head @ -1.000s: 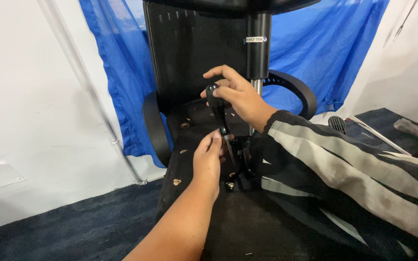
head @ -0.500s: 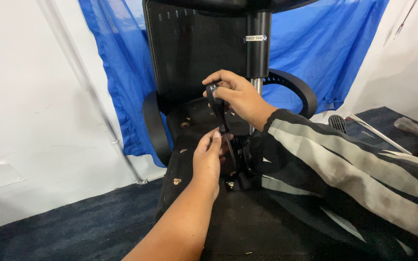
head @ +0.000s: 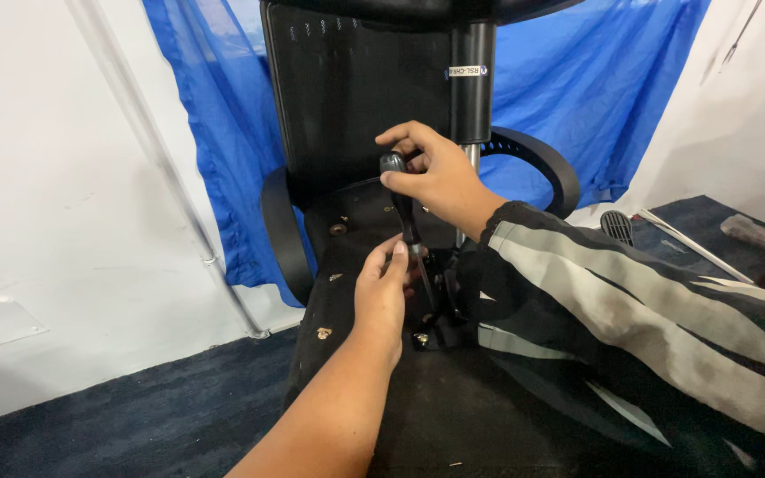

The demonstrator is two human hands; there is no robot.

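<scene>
An upturned black office chair (head: 347, 97) lies in front of me, its seat underside (head: 347, 292) facing up. My right hand (head: 431, 173), in a striped black and grey sleeve, grips the top of a black lever (head: 403, 208) that rises from the mechanism under the seat. My left hand (head: 381, 296) holds the lever's lower part where it meets the black metal mechanism (head: 440, 310). The chair's gas cylinder (head: 471, 88) stands upright just behind my right hand. The lever's base is hidden by my left hand.
Black armrests (head: 281, 235) curve out on both sides of the chair. A blue sheet (head: 613, 80) hangs behind it against white walls. Small screws (head: 323, 333) sit in the seat underside. A white rod (head: 692, 248) lies on the dark carpet at right.
My right hand has shifted slightly on the lever's top; my left hand stays on its lower part. Otherwise nothing has visibly moved.
</scene>
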